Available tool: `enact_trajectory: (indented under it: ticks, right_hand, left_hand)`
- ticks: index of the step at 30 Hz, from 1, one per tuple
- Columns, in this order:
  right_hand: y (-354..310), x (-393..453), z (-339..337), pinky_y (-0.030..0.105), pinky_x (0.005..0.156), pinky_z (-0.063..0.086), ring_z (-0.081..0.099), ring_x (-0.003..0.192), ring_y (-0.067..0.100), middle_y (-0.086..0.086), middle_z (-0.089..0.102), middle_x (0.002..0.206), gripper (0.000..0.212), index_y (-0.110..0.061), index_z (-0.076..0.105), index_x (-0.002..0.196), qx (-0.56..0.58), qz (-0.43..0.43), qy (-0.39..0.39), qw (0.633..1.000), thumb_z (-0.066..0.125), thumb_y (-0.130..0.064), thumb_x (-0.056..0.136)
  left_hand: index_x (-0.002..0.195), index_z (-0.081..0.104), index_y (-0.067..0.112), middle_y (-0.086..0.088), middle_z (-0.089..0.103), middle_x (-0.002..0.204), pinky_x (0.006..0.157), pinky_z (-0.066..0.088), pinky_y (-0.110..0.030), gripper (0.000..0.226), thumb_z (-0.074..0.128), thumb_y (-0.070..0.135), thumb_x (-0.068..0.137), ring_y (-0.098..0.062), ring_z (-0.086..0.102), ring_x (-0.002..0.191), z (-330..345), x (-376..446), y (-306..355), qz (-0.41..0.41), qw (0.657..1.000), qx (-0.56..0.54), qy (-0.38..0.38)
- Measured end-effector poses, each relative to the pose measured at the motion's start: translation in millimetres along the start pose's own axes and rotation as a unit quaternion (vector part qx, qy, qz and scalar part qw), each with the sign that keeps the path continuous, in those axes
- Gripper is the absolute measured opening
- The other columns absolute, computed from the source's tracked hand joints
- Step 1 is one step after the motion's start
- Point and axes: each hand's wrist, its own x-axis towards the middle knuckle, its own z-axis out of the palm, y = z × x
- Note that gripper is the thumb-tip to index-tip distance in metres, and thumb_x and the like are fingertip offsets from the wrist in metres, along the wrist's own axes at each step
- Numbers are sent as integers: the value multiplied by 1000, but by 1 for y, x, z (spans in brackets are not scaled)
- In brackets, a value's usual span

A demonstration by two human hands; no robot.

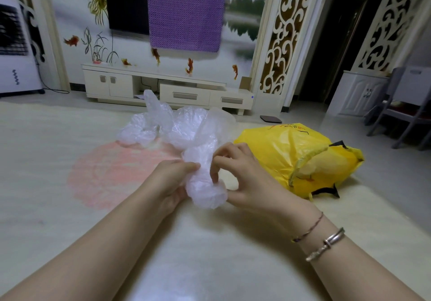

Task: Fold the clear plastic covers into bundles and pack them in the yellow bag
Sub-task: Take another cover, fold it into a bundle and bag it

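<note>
2 hands point(177, 179) point(238, 172) grip crinkled clear plastic cover point(205, 184) beside yellow bag point(291, 154)

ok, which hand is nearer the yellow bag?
Right. The right hand sits just left of the yellow bag, pinching the clear cover. The left hand grips the cover from its far side, farther from the bag.

One head-worn camera is looking forward and down from close above the floor point(35, 161), facing the TV cabinet point(163, 88) well beyond.
</note>
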Motion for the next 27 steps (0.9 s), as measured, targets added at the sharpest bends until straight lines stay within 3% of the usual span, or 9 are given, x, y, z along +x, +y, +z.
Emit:
enact_trajectory:
  ticks: [4, 8, 11, 13, 15, 19, 22, 25, 27]
  right_hand:
    - [3, -2, -4, 22, 80, 34, 39, 88, 14, -15, 49, 84, 19, -29, 53, 81, 65, 27, -62, 996, 64, -15, 75]
    - [6, -5, -4, 21, 83, 38, 45, 95, 12, -12, 54, 87, 17, -25, 57, 81, 100, 59, -117, 986, 67, -12, 77]
    - [8, -5, -5, 14, 78, 35, 47, 93, 4, -11, 53, 91, 17, -28, 60, 82, 117, 98, -144, 978, 66, -13, 78]
    - [7, -5, -7, 11, 74, 35, 48, 85, -1, -13, 53, 89, 9, -25, 64, 82, 132, 115, -155, 972, 67, -16, 83]
    - [4, -4, -10, 10, 68, 36, 48, 75, -2, -10, 55, 84, 9, -15, 67, 81, 165, 132, -148, 966, 65, -20, 88]
    - [6, 0, -3, 20, 56, 30, 40, 61, 8, 3, 48, 67, 34, 3, 63, 73, 202, 190, -85, 957, 59, -24, 94]
    - [11, 2, 11, 25, 54, 32, 41, 53, 9, -3, 51, 54, 31, -6, 61, 63, 201, 260, -16, 944, 61, -20, 90]
    - [16, 5, 21, 22, 49, 36, 45, 47, 6, -4, 59, 54, 30, -13, 60, 61, 161, 302, 24, 939, 62, -25, 88]
    - [17, 6, 27, 26, 53, 39, 48, 50, 7, -1, 61, 57, 28, -10, 60, 64, 127, 308, 35, 942, 64, -27, 86]
  left_hand:
    - [110, 46, 9, -9, 60, 100, 79, 57, -45, 35, 64, 0, 81, -27, 64, 91, -11, 10, 3, 117, 960, 214, 138]
    - [92, 56, 14, 5, 62, 88, 63, 47, -22, 25, 71, 4, 76, -11, 56, 71, -10, 1, 14, 255, 894, 353, 105]
    - [81, 64, 12, -7, 71, 84, 68, 46, -24, 14, 71, 1, 78, -16, 61, 75, -4, -3, 17, 175, 918, 354, -29]
    - [77, 65, 13, -3, 73, 75, 73, 47, -32, 14, 65, 1, 82, -20, 60, 77, -4, -2, 11, 124, 904, 403, -66]
    - [77, 65, 15, 6, 69, 66, 72, 49, -31, 18, 55, 8, 91, -19, 57, 71, -5, 0, 6, 104, 897, 427, -47]
    - [87, 62, 10, -7, 64, 74, 62, 43, -27, 45, 36, 44, 101, -20, 55, 65, 0, 0, 8, 62, 929, 366, -5]
    - [88, 60, 8, -4, 60, 72, 64, 42, -28, 55, 42, 61, 91, -18, 55, 64, 1, 1, 6, 79, 904, 419, 17]
    - [102, 56, 15, -3, 64, 89, 61, 41, -26, 36, 69, 41, 82, -14, 57, 71, 1, 2, -1, 84, 884, 460, 26]
    - [108, 54, 15, -7, 65, 97, 57, 39, -26, 33, 71, 22, 80, -16, 57, 71, 1, 4, -4, 82, 891, 446, 39]
